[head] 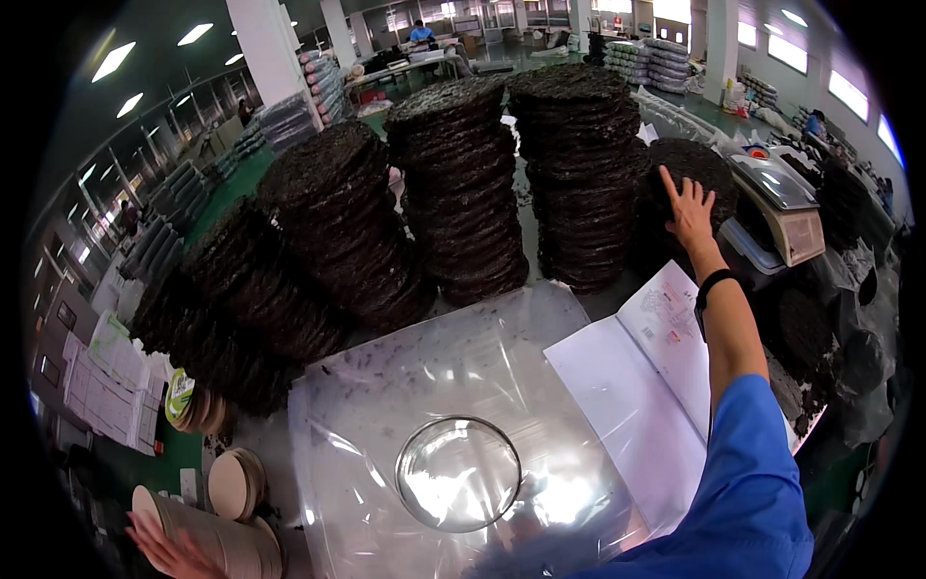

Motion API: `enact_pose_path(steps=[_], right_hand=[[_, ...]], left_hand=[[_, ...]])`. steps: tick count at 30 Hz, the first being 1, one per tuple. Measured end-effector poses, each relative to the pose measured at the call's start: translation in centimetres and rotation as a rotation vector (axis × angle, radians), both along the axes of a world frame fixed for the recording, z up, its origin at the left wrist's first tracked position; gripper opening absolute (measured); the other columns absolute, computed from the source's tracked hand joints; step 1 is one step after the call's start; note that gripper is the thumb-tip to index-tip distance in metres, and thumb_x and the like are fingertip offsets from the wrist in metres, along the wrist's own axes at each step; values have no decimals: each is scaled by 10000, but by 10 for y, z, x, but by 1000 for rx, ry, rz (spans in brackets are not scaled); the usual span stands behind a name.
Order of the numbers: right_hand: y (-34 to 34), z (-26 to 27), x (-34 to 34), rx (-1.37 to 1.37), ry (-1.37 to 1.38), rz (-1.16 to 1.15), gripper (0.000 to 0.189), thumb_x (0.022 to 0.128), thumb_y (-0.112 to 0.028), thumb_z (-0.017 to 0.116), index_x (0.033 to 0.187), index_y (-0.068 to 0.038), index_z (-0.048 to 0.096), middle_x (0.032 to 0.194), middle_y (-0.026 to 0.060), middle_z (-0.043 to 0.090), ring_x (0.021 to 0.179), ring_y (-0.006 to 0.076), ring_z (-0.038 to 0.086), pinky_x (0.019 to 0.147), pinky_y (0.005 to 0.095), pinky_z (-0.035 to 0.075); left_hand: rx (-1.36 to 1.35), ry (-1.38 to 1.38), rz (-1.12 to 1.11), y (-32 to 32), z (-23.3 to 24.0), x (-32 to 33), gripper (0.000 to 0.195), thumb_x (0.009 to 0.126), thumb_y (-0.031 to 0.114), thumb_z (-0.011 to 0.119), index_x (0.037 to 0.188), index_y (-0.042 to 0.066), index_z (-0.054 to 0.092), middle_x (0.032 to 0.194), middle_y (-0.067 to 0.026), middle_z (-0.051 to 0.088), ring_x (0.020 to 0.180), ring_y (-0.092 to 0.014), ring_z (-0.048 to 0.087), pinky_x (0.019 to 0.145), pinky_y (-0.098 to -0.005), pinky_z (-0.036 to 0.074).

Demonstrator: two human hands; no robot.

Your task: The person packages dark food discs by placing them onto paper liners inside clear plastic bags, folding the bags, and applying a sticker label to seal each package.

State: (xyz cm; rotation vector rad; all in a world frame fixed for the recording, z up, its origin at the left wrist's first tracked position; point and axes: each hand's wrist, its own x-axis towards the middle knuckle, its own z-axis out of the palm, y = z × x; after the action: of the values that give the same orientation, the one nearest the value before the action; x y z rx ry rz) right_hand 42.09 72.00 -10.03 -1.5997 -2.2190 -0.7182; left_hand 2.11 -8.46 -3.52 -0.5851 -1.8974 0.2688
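Note:
My right hand [691, 210] rests with spread fingers on the top of a shorter stack of dark dried seaweed discs [691, 168], beside a weighing scale. At the lower left, my left hand [170, 550] is slightly blurred, its fingers apart, at a row of pale round discs [210, 539] lying on its side. Between the hands, a round metal ring or shallow dish [459, 474] lies on clear plastic film [362, 405] over the table. An open booklet of white paper [629, 391] lies under my right forearm.
Tall stacks of dark discs [463, 188] stand along the table's far side. The weighing scale [778, 184] is at the right. More pale discs [235, 483] and a roll with a green label [179, 394] lie at the left. Other people [421, 32] are far off.

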Motion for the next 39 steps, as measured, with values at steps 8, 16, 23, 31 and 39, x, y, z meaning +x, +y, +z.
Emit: enact_pose_path(steps=[8, 16, 23, 31, 39], right_hand=[[-42, 48, 66, 562, 744, 275, 1001, 708, 7, 772, 1530, -68, 206, 1396, 223, 438, 1270, 407, 445, 1061, 431, 370], [-248, -85, -11, 111, 185, 782, 681, 793, -83, 629, 1435, -46, 406, 1407, 216, 431, 1376, 397, 342, 1139, 590, 210], [-278, -62, -51, -406, -21, 652, 615, 842, -519, 641, 1172, -9, 545, 1250, 225, 555, 995, 370, 648, 935, 549, 454], [-266, -10, -82, 107, 263, 657, 169, 785, -26, 600, 953, -28, 591, 887, 177, 659, 806, 343, 639, 716, 408, 540], [-370, -46, -161, -511, 1090, 884, 253, 797, 97, 532, 1026, 26, 615, 1111, 212, 523, 1047, 339, 569, 890, 374, 483]], left_hand=[[16, -495, 449, -89, -28, -68, 418, 1048, 254, 389, 1412, 57, 449, 1393, -177, 514, 1258, -358, 494, 1042, -429, 420], [166, -857, 101, -79, 38, -68, 298, 986, 139, 440, 1191, -10, 597, 1064, -202, 663, 879, -332, 674, 789, -384, 544], [-93, -767, -59, -86, 57, -38, 273, 677, 121, 771, 869, -34, 653, 863, -181, 651, 719, -368, 636, 643, -425, 493], [376, -176, -701, -18, 27, 25, 280, 922, 15, 557, 1187, 13, 650, 1113, -127, 704, 1014, -298, 679, 913, -358, 527], [76, -1351, -1385, 197, -154, 103, 308, 889, 127, 642, 1161, -14, 609, 1063, -164, 663, 1097, -343, 610, 897, -373, 528]])
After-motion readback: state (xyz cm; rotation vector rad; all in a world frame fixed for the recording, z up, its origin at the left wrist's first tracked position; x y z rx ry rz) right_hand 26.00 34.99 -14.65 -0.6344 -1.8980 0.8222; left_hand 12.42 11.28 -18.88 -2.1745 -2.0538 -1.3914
